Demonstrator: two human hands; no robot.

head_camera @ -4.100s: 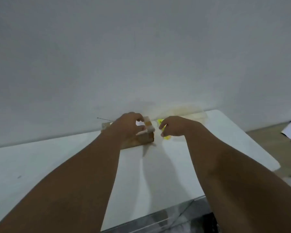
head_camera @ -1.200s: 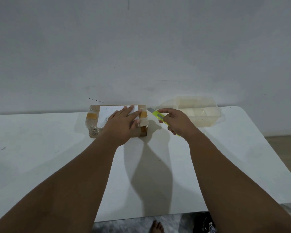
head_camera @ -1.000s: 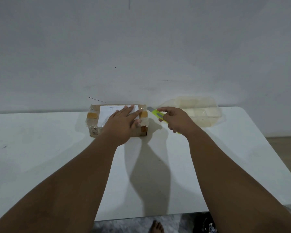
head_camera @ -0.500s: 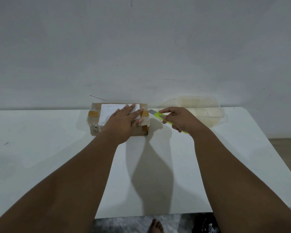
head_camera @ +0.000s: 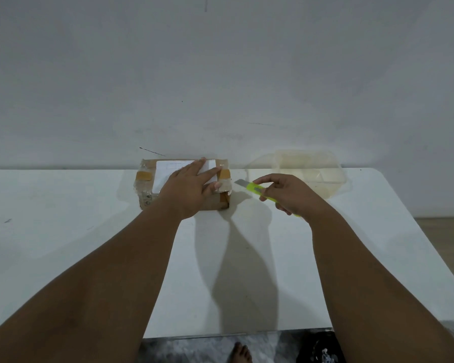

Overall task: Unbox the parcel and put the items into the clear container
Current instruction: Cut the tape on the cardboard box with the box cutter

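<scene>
The taped cardboard parcel (head_camera: 184, 184) sits at the table's (head_camera: 63, 244) far edge against the wall, still sealed. The left hand (head_camera: 189, 192) lies flat and open on its lid, pinning it. Just beside it, the right hand (head_camera: 288, 195) is closed around a yellow-green utility knife (head_camera: 257, 191), blade aimed at the parcel's right end. The clear container (head_camera: 304, 174) behind looks empty, though glare blurs it. A slipped blade could nick the left fingertips (head_camera: 216, 184) near the tape.
</scene>
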